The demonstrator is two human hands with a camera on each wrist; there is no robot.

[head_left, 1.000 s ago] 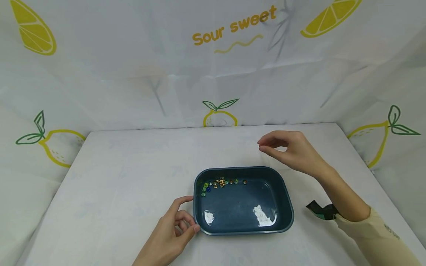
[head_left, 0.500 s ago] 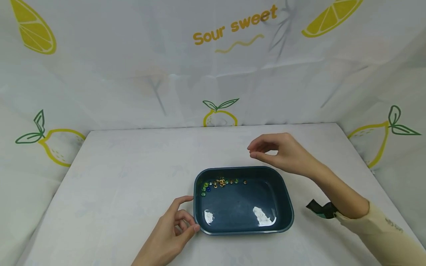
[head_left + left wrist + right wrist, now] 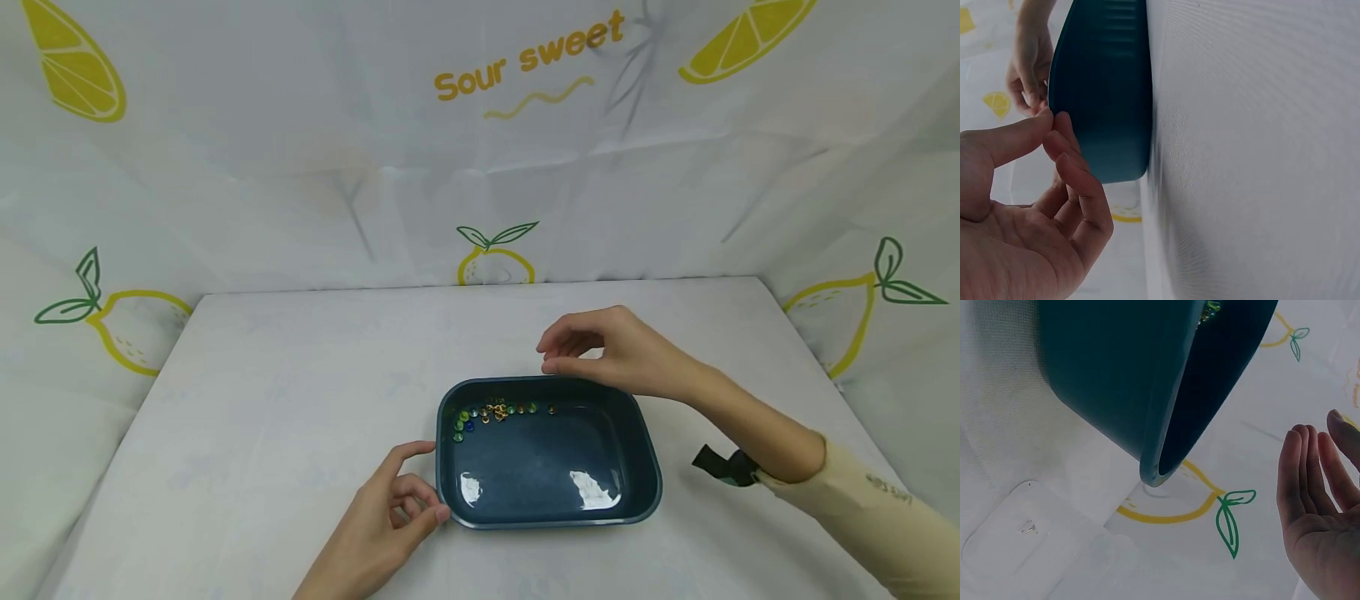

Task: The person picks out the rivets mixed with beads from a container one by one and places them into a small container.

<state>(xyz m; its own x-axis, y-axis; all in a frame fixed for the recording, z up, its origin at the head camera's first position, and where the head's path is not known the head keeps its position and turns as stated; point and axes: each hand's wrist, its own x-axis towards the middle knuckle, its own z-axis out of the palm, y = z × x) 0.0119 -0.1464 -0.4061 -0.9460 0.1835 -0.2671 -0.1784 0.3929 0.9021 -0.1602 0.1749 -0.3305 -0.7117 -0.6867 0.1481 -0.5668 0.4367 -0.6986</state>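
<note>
A dark teal tray (image 3: 540,467) with high walls stands on the table. Inside, along its far and left walls, lie several small round glass beads (image 3: 460,426) in green, blue and amber, with a cluster of tiny gold-coloured pieces (image 3: 499,410) among them. My left hand (image 3: 382,521) touches the tray's left side with thumb and forefinger, its other fingers loosely bent; the left wrist view has the thumb tip at the rim (image 3: 1051,81). Above the tray's far right rim hovers my right hand (image 3: 622,354), fingers lightly bent, thumb apart. The right wrist view shows nothing in it.
A clear plastic box or lid (image 3: 1029,531), with something tiny and shiny in it, lies near the tray in the right wrist view. White cloth printed with lemons (image 3: 495,267) surrounds the table (image 3: 300,400). A black strap (image 3: 727,467) hangs at my right sleeve.
My right hand has moved left and down, from beyond the tray's far right corner to over its far rim. The left hand, tray and beads look unmoved.
</note>
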